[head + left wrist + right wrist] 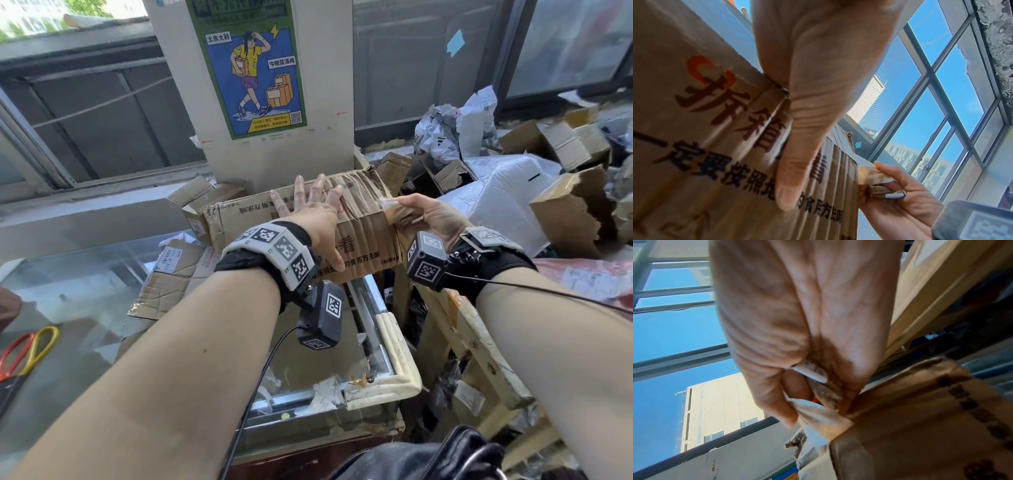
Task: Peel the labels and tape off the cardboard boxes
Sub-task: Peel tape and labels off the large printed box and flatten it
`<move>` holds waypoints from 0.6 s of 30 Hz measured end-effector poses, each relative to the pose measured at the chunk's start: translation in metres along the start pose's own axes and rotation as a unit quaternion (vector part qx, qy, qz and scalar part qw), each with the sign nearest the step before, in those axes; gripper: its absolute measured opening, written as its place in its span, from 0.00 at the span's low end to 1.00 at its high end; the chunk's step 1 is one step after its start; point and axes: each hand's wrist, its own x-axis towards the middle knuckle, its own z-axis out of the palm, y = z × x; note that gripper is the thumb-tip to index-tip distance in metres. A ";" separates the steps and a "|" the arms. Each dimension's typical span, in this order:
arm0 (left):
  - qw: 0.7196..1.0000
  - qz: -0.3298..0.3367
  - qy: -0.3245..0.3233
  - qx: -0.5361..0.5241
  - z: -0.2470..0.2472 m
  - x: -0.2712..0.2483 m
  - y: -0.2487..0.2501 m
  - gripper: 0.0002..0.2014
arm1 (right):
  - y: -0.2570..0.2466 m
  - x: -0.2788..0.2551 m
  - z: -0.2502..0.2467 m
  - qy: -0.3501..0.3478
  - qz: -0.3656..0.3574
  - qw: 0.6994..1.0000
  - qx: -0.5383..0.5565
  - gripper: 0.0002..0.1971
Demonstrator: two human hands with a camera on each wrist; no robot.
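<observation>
Bracing the box (301, 219) with fingers spread flat on its top, the left hand (310, 209) steadies it above the table (85, 274) edge. Right hand (424, 214) pinches a lifted tape (390, 205) strip at the box's right end, likely so the pull meets resistance.
</observation>
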 end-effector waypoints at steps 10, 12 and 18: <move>1.000 0.002 0.002 -0.018 -0.001 0.001 -0.002 0.68 | 0.008 -0.001 -0.002 0.052 -0.017 0.997 0.050 0.13; 1.000 -0.001 0.001 -0.017 -0.002 0.002 -0.004 0.68 | 0.009 -0.001 -0.002 0.081 -0.018 0.994 0.075 0.15; 1.000 -0.010 0.000 -0.024 -0.002 0.001 -0.005 0.67 | 0.009 0.004 0.000 0.093 0.000 0.987 0.134 0.08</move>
